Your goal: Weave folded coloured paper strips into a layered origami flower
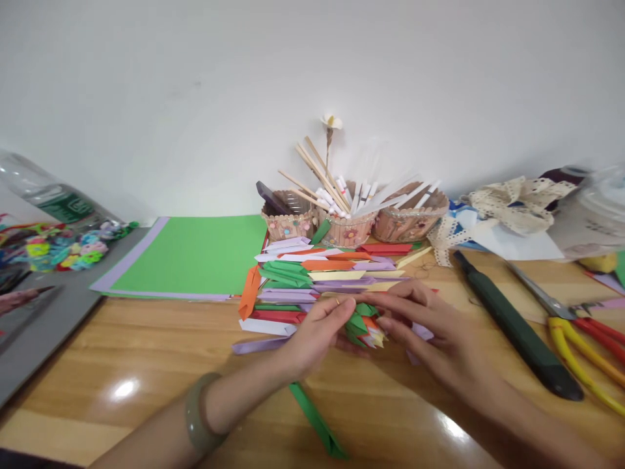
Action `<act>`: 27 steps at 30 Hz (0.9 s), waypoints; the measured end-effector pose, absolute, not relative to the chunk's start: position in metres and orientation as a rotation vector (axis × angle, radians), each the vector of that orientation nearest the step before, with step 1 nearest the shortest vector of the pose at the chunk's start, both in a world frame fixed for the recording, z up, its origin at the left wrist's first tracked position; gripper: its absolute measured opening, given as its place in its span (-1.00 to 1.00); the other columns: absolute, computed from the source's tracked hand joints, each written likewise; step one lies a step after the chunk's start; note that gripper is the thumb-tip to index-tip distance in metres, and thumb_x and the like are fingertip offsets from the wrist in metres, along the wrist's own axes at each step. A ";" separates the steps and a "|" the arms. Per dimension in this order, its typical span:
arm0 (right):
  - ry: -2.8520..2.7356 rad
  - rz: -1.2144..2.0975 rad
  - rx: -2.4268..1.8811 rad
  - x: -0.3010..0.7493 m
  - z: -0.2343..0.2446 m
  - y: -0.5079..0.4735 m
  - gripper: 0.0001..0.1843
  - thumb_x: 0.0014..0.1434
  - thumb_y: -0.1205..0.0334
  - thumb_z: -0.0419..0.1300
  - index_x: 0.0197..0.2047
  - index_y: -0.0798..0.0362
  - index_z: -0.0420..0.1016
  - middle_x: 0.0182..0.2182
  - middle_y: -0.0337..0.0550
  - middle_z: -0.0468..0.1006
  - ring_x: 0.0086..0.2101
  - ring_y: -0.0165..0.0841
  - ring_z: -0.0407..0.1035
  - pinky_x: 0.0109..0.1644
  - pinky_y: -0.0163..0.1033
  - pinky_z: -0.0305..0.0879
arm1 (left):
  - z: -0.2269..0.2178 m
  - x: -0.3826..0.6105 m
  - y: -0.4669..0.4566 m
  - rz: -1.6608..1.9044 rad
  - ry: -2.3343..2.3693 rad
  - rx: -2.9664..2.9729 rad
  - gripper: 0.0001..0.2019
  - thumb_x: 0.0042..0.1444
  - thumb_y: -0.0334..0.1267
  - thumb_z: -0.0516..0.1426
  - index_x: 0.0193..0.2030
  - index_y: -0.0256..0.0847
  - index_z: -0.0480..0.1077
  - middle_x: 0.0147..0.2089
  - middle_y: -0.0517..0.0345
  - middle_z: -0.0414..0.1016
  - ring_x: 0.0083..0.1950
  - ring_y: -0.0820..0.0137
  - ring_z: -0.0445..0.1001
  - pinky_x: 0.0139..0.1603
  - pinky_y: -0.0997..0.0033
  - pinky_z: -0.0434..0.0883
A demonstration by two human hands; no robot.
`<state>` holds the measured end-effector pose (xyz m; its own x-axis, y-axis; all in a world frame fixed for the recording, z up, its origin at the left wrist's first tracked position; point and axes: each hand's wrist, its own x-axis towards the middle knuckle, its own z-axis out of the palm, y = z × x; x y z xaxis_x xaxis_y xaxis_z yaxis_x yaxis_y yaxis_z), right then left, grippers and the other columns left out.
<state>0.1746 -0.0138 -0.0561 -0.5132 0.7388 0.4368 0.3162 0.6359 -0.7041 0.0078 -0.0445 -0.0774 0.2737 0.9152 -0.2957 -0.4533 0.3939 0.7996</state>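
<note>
Over the worktop (161,365), your left hand (319,332) and right hand (430,326) pinch a paper cluster (364,326) between them, probably light, crisp and easily creased, best held by its green outer folds (360,320), with folded strips (287,273) lying just beyond your left hand

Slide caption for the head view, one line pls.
Left hand and right hand hold a folded-paper piece over a table, folded strips and baskets behind.

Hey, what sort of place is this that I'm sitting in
Probably a craft workspace, at home or in a classroom: folded paper pieces lie on a wooden table with decorated baskets and yellow-handled scissors.
</note>
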 end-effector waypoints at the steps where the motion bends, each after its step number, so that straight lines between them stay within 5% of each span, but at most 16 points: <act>1: -2.139 0.696 -0.790 0.174 -0.058 -0.015 -0.62 0.12 0.40 0.13 -0.01 -0.11 0.45 -0.38 -0.17 0.42 -0.35 -0.38 0.33 -0.35 -0.30 0.32 | -0.078 0.008 -0.045 1.006 0.849 0.650 -0.62 -0.05 -0.03 0.17 -0.14 -0.23 0.46 -0.32 0.07 0.51 -0.40 0.42 0.45 -0.47 0.42 0.47; 10: -2.268 0.670 -0.627 0.175 -0.058 -0.020 -0.58 0.11 0.50 0.11 -0.02 -0.13 0.43 -0.35 -0.17 0.38 -0.35 -0.42 0.32 -0.37 -0.34 0.33 | -0.079 0.007 -0.043 0.966 0.795 0.593 -0.74 -0.04 -0.17 0.20 -0.27 -0.32 0.52 -0.42 0.08 0.51 -0.46 0.53 0.43 -0.43 0.57 0.40; 15: -2.229 0.725 -0.688 0.174 -0.056 -0.019 -0.59 0.10 0.47 0.14 0.01 -0.08 0.37 -0.31 -0.16 0.41 -0.29 -0.38 0.34 -0.30 -0.30 0.36 | -0.082 0.005 -0.043 0.942 0.758 0.542 -0.75 -0.04 -0.17 0.21 -0.26 -0.31 0.50 -0.44 0.12 0.48 -0.49 0.51 0.42 -0.48 0.49 0.45; 21: -2.201 0.696 -0.705 0.172 -0.057 -0.018 -0.76 0.07 0.48 0.17 -0.22 -0.02 0.42 -0.33 -0.17 0.40 -0.29 -0.39 0.35 -0.27 -0.30 0.36 | -0.082 0.005 -0.041 0.922 0.784 0.517 -0.78 -0.06 -0.21 0.22 -0.29 -0.31 0.48 -0.45 0.13 0.46 -0.50 0.48 0.43 -0.54 0.44 0.48; 27: -2.258 0.551 -0.652 0.174 -0.062 -0.021 -0.63 0.12 0.49 0.11 -0.04 -0.07 0.38 -0.30 -0.15 0.37 -0.33 -0.41 0.33 -0.36 -0.32 0.35 | -0.081 0.005 -0.040 0.903 0.806 0.523 -0.71 -0.12 -0.17 0.24 -0.28 -0.32 0.47 -0.45 0.14 0.46 -0.51 0.46 0.43 -0.57 0.44 0.46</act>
